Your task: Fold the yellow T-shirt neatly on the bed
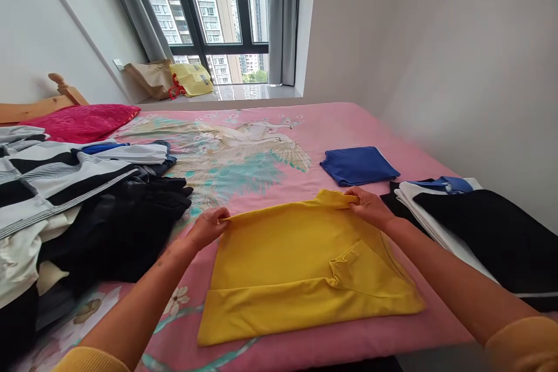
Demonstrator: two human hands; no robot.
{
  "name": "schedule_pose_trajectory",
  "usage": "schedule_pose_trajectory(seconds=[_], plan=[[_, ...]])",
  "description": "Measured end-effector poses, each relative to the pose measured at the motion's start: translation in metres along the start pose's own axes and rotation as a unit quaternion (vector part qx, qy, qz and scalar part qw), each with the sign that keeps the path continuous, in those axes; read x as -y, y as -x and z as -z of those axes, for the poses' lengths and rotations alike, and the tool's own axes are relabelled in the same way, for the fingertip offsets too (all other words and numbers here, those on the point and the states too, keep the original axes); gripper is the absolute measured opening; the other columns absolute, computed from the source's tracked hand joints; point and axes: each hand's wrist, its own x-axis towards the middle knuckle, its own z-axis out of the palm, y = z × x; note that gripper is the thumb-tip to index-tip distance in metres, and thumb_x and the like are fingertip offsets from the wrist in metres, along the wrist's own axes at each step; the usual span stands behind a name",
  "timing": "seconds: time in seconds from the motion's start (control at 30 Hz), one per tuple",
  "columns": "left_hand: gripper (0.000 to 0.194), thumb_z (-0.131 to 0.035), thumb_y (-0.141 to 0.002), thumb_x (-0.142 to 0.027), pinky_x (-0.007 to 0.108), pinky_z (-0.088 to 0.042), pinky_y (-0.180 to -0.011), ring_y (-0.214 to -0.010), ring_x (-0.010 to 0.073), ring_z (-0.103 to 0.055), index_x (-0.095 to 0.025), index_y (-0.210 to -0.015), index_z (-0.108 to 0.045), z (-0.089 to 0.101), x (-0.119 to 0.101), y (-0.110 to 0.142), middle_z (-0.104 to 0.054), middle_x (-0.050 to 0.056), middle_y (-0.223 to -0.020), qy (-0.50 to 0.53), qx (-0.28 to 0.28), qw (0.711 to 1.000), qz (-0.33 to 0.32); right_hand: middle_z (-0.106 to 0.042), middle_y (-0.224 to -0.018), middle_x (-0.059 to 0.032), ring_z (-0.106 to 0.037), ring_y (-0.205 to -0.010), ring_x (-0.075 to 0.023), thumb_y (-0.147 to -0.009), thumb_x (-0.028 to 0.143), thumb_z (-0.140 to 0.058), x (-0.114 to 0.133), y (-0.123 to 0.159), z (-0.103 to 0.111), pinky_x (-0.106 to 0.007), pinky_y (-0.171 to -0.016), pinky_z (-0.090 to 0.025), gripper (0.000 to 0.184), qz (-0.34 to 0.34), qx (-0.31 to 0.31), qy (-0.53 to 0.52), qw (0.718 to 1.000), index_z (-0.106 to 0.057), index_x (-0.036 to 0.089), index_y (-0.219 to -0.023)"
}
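A yellow shirt (279,250) lies partly folded on the pink bed cover, with a sleeve turned inward across its right part. My left hand (208,226) pinches its far left corner. At the far right, by what looks like the collar, my right hand (368,206) is closed on the cloth. The far edge between my hands appears drawn straight. Just beyond my right hand is a folded blue garment (360,165).
Folded black and white clothes (483,232) are stacked at the right. A loose heap of clothes (117,221) covers the left side, before a red pillow (87,122). Paper bags (150,78) stand on the window sill. The bed's (331,122) right side runs along a wall.
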Motion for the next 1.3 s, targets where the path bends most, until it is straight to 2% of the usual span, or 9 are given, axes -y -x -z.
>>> schedule_pose_trajectory(seconds=[0.17,0.33,0.6,0.73,0.87,0.97,1.1,1.2,1.3], plan=[[0.008,-0.048,-0.074,-0.015,0.026,-0.038,-0.07,-0.075,0.0155,-0.052,-0.02,-0.073,-0.054,0.0,-0.003,0.05,-0.058,0.001,-0.073,-0.016,-0.049,0.992,-0.115,-0.062,-0.097,-0.0027,-0.059,-0.088,-0.0167,-0.07,0.015,-0.049,-0.007,0.058,0.015,-0.027,-0.079,-0.045,0.057,0.065,-0.045,-0.047,0.996,-0.046,0.023,-0.126],[0.015,-0.048,-0.075,-0.01,0.03,-0.041,-0.077,-0.083,0.0179,-0.054,-0.02,-0.077,-0.059,-0.022,-0.003,0.08,-0.061,0.004,-0.082,-0.029,-0.024,0.991,-0.127,-0.063,-0.091,-0.005,-0.056,-0.093,-0.0202,-0.067,0.01,-0.045,-0.019,0.097,-0.004,-0.033,-0.085,-0.044,0.027,0.12,-0.004,0.02,0.993,-0.063,0.021,-0.084],[0.034,-0.048,-0.071,-0.006,0.034,-0.044,-0.089,-0.1,0.0195,-0.055,-0.021,-0.098,-0.064,-0.027,-0.001,0.107,-0.061,0.007,-0.104,-0.039,-0.036,0.992,-0.112,-0.066,-0.097,-0.0063,-0.057,-0.097,-0.0224,-0.07,0.014,-0.046,-0.031,0.121,-0.018,-0.038,-0.091,-0.043,0.03,0.11,0.011,0.06,0.992,-0.064,0.021,-0.094],[0.029,-0.046,-0.076,-0.01,0.036,-0.044,-0.092,-0.102,0.0197,-0.056,-0.02,-0.098,-0.064,-0.02,-0.008,0.116,-0.063,0.008,-0.105,-0.021,-0.078,0.991,-0.106,-0.065,-0.101,-0.0079,-0.058,-0.1,-0.0232,-0.068,0.012,-0.043,-0.011,0.127,-0.004,-0.04,-0.096,-0.041,0.033,0.091,-0.043,0.067,0.993,-0.062,0.021,-0.095],[0.034,-0.039,-0.08,-0.008,0.034,-0.045,-0.093,-0.103,0.017,-0.058,-0.02,-0.099,-0.064,-0.026,-0.036,0.105,-0.065,0.007,-0.106,0.027,-0.103,0.988,-0.114,-0.064,-0.106,-0.0078,-0.058,-0.103,-0.0215,-0.082,0.023,-0.038,0.044,0.123,-0.004,-0.038,-0.094,-0.044,0.028,0.079,-0.082,0.009,0.993,-0.06,0.021,-0.1],[0.041,-0.037,-0.08,-0.006,0.036,-0.04,-0.101,-0.116,0.017,-0.053,-0.021,-0.109,-0.062,-0.04,-0.066,0.085,-0.062,0.006,-0.119,0.033,-0.067,0.988,-0.133,-0.059,-0.12,-0.0096,-0.051,-0.116,-0.0213,-0.088,0.03,-0.034,0.1,0.112,-0.023,-0.038,-0.103,-0.037,0.037,0.134,-0.021,0.002,0.991,-0.057,0.018,-0.115],[0.045,-0.034,-0.087,-0.017,0.044,-0.026,-0.11,-0.132,0.02,-0.036,-0.023,-0.128,-0.05,-0.063,-0.088,0.064,-0.047,0.005,-0.139,-0.01,0.021,0.995,-0.098,-0.035,-0.145,-0.0114,-0.027,-0.136,-0.0228,-0.091,0.034,-0.029,0.151,0.092,-0.061,-0.041,-0.113,-0.018,0.054,0.164,0.11,0.056,0.979,-0.038,0.01,-0.138],[0.051,-0.033,-0.09,-0.041,0.055,-0.009,-0.112,-0.139,0.024,-0.022,-0.026,-0.139,-0.036,-0.072,-0.075,0.064,-0.03,0.004,-0.149,-0.048,0.072,0.996,-0.031,-0.024,-0.15,-0.0091,-0.017,-0.139,-0.0224,-0.092,0.043,-0.026,0.148,0.078,-0.081,-0.043,-0.114,-0.012,0.06,0.121,0.199,0.086,0.969,-0.03,0.012,-0.143],[0.072,-0.031,-0.084,-0.062,0.057,0.003,-0.11,-0.141,0.0263,-0.011,-0.023,-0.145,-0.022,-0.072,-0.049,0.071,-0.016,0.007,-0.153,-0.066,0.087,0.993,0.041,-0.015,-0.152,-0.0092,-0.011,-0.14,-0.0232,-0.09,0.052,-0.027,0.118,0.064,-0.091,-0.045,-0.114,-0.009,0.067,0.007,0.208,0.127,0.97,-0.023,0.014,-0.145]])
